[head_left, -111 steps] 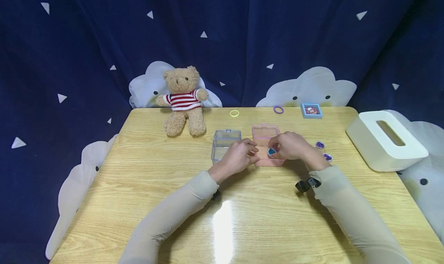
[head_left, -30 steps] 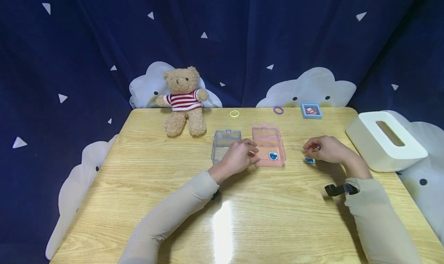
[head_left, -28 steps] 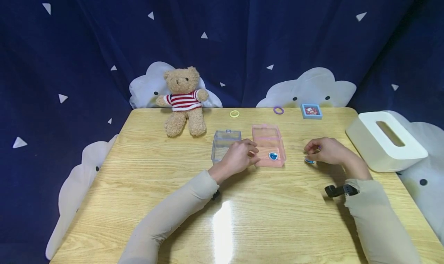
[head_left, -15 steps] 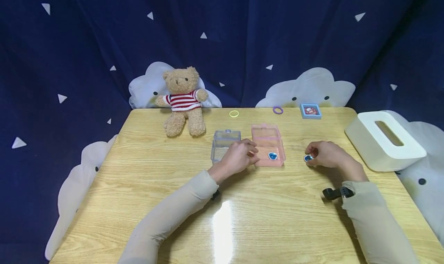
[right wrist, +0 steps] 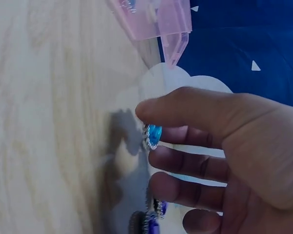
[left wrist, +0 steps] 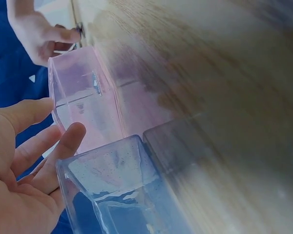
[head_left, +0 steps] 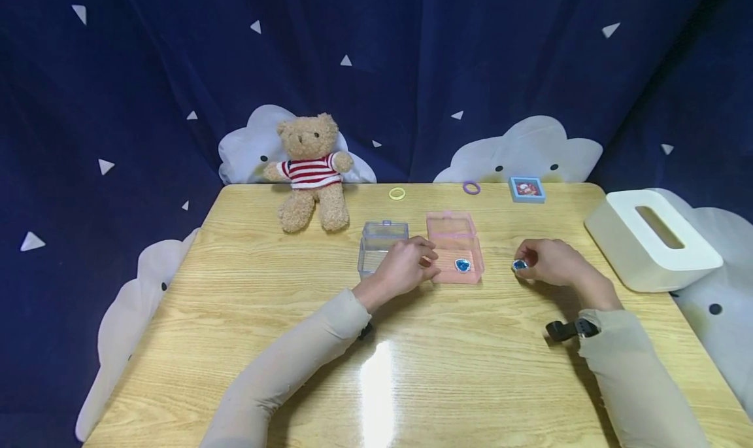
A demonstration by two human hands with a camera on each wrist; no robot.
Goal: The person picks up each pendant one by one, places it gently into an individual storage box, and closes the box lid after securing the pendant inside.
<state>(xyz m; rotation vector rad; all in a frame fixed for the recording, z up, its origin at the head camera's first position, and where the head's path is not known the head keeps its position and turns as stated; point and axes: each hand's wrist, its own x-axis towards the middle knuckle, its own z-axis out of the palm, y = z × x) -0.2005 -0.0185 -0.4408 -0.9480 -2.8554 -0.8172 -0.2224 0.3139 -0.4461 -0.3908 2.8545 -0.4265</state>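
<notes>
The head view shows, from the left, the left hand (head_left: 406,261) over the right side of a clear blue-grey plastic box (head_left: 373,244), fingers loosely bent and holding nothing, their tips at the left edge of a pink plastic box (head_left: 455,278); whether they touch it is hard to tell. One blue jewel (head_left: 463,265) with a silvery beaded border lies inside the pink box, right of that hand. Farther right, apart from the box, the right hand (head_left: 555,261) pinches a matching silver-rimmed jewel (head_left: 518,265) between thumb and fingers, close to the tabletop (head_left: 459,343).

The small red picture in the light-blue frame (head_left: 526,189) is too tiny to make out.

Around these, a teddy bear (head_left: 312,173) in a red-and-white striped top sits at the back left, then a yellow ring (head_left: 397,199), a purple ring (head_left: 472,193) and that frame along the back. Two purple jewels (right wrist: 160,207) lie beside the right hand, which hides them from above. A white tissue box (head_left: 635,252) stands at the right end.
</notes>
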